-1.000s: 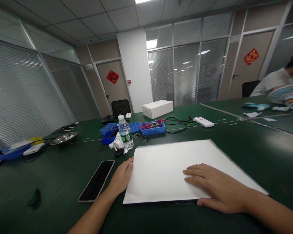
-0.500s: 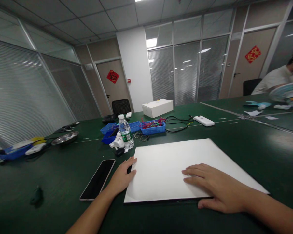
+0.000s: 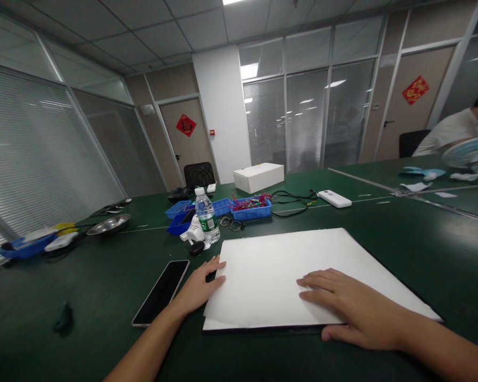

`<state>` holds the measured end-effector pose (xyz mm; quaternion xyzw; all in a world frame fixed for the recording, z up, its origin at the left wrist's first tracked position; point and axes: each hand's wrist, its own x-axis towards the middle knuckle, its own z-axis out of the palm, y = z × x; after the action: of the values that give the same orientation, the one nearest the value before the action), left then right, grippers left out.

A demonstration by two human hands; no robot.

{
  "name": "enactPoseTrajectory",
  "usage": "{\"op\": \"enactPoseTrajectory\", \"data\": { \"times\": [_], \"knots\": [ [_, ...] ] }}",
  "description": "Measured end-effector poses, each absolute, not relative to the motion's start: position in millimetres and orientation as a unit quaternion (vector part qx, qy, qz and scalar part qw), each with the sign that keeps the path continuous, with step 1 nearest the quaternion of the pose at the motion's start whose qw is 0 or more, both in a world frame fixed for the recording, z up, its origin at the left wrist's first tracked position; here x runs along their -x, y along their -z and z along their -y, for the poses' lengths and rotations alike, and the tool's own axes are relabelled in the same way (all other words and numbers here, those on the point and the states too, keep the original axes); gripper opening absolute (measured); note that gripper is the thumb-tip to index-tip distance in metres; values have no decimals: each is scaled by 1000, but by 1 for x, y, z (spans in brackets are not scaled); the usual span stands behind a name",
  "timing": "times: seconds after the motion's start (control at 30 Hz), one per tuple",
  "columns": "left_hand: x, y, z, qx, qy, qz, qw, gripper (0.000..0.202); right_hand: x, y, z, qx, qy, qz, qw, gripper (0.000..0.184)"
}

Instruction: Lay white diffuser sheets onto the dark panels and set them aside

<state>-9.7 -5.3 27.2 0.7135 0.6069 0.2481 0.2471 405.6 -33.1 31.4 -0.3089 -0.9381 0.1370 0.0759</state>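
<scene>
A large white sheet (image 3: pixel 287 270) lies on a dark board on the green table (image 3: pixel 103 276). My right hand (image 3: pixel 350 307) rests flat on the sheet's near right part, fingers stretched out. My left hand (image 3: pixel 199 286) sits at the sheet's left edge, fingers curled under it so the edge is lifted a little off the board. A black phone (image 3: pixel 161 292) lies face up just left of my left hand.
Behind the sheet stand a water bottle (image 3: pixel 207 217), blue trays (image 3: pixel 250 209) with coloured bits, glasses, cables, a white box (image 3: pixel 258 178) and a white remote (image 3: pixel 333 199). A metal bowl (image 3: pixel 107 225) lies far left. A person in white (image 3: pixel 454 132) sits at far right behind a fan.
My left hand has slid its fingers under the sheet's left edge and raised it slightly. My right hand has stayed flat on the sheet.
</scene>
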Motion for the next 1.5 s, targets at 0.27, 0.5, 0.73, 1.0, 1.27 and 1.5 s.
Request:
{"op": "enactPoseTrajectory", "data": {
  "times": [0.27, 0.5, 0.73, 1.0, 1.27, 1.5],
  "knots": [
    [5, -19, 5, -737, -218, -609, 195, 60, -407, -31, 34, 297, -110, 944, 89, 65],
    [2, -9, 4, -767, -178, -605, 116, 58, -408, -31, 33, 247, 23, 961, 126, 56],
    [-1, -9, 4, -763, -186, -608, 118, 57, -400, -25, 36, 148, 179, 943, 240, 32],
    [3, -10, -1, -729, -256, -608, 184, 57, -396, -39, 46, 58, 256, 926, 271, 23],
    [16, -4, -8, -703, -314, -595, 233, 57, -409, -49, 47, 48, 285, 911, 294, 34],
    [10, -5, -1, -750, -338, -538, 184, 64, -432, -49, 42, 117, 324, 889, 302, 40]
  ]
}}
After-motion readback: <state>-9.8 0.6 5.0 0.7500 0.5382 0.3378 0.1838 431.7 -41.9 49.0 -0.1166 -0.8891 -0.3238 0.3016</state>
